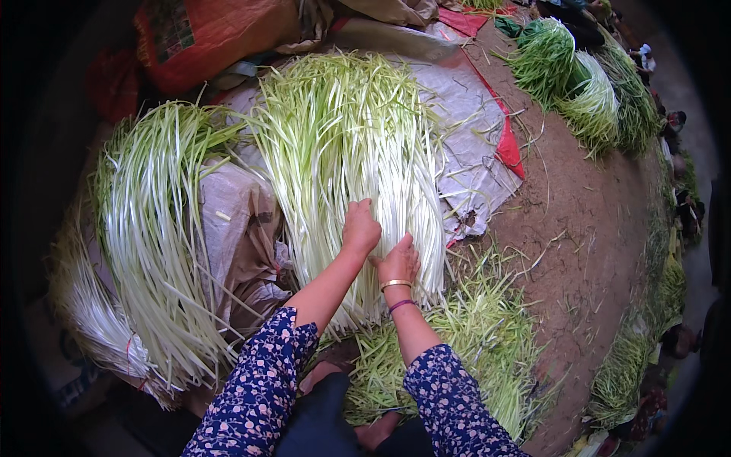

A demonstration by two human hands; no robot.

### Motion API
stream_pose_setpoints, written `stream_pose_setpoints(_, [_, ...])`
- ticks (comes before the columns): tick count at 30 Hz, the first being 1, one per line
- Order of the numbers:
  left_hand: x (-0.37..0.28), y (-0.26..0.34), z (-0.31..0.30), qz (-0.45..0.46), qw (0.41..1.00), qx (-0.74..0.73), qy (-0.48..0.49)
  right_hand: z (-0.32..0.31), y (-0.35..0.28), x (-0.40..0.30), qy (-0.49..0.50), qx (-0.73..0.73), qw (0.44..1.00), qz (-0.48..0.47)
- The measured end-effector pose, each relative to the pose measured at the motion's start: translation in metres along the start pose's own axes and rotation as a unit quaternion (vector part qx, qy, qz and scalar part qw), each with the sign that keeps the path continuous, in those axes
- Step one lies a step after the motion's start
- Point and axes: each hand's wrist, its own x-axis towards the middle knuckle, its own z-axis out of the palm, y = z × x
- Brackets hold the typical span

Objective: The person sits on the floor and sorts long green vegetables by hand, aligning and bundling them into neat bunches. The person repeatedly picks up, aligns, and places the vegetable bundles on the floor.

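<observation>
A broad pile of long leafy stalks (342,148), white at the lower ends and yellow-green at the tips, lies before me on a woven plastic sheet (474,137). My left hand (362,227) rests on the white part of the pile, fingers curled; whether stalks are held in it is hidden. Just right of it and lower, my right hand (398,263), with a gold bangle at the wrist, is on the white stalks too, thumb raised. Its fingers are partly hidden, so its grip is unclear. At left, a second pile of stalks (154,228) drapes over a woven sack (228,205).
Loose green trimmings (491,337) cover the ground around my feet. A tied bundle of stalks (108,331) lies at far left, and a red sack (223,34) behind. Brown bare soil (582,228) stretches right, with more green bundles (542,63) and several people along the far edge.
</observation>
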Motion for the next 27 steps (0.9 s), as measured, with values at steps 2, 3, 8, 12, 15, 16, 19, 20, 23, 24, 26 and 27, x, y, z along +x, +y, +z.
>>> stream_pose_setpoints(2, [-0.002, -0.003, 0.004, 0.021, 0.997, -0.033, 0.067, 0.007, 0.000, 0.003, 0.012, -0.011, 1.000, 0.008])
stream_pose_setpoints(3, [-0.001, -0.009, 0.000, -0.004, 0.995, -0.066, 0.077, 0.007, 0.000, 0.008, 0.004, -0.009, 1.000, 0.014])
stream_pose_setpoints(8, [0.001, -0.037, -0.016, -0.101, 0.959, -0.255, 0.072, -0.014, 0.043, 0.053, -0.090, 0.245, 0.965, -0.033])
stream_pose_setpoints(12, [-0.009, -0.043, -0.035, -0.111, 0.916, -0.385, 0.027, -0.072, 0.033, 0.062, -0.219, 0.415, 0.880, -0.065])
stream_pose_setpoints(15, [-0.015, -0.045, -0.031, -0.126, 0.910, -0.395, -0.013, -0.069, 0.038, 0.061, -0.245, 0.467, 0.849, -0.041])
stream_pose_setpoints(16, [-0.016, -0.045, -0.026, -0.137, 0.913, -0.384, -0.011, -0.059, 0.038, 0.056, -0.243, 0.464, 0.851, -0.033])
stream_pose_setpoints(19, [-0.010, -0.071, -0.003, -0.118, 0.954, -0.271, 0.046, -0.026, 0.041, 0.047, -0.224, 0.458, 0.859, -0.040])
stream_pose_setpoints(20, [-0.009, -0.072, -0.002, -0.117, 0.961, -0.242, 0.061, -0.014, 0.044, 0.045, -0.203, 0.452, 0.867, -0.050])
stream_pose_setpoints(23, [-0.016, -0.060, -0.012, -0.126, 0.966, -0.210, 0.078, 0.016, 0.046, 0.034, -0.115, 0.314, 0.938, -0.087])
stream_pose_setpoints(24, [-0.017, -0.063, -0.012, -0.117, 0.972, -0.186, 0.086, 0.015, 0.033, 0.026, -0.118, 0.288, 0.947, -0.078])
stream_pose_setpoints(26, [-0.016, -0.059, -0.011, -0.109, 0.982, -0.139, 0.072, 0.011, 0.017, 0.016, -0.115, 0.254, 0.957, -0.078])
stream_pose_setpoints(27, [-0.016, -0.057, -0.008, -0.110, 0.979, -0.160, 0.067, 0.016, 0.014, 0.014, -0.107, 0.244, 0.961, -0.069])
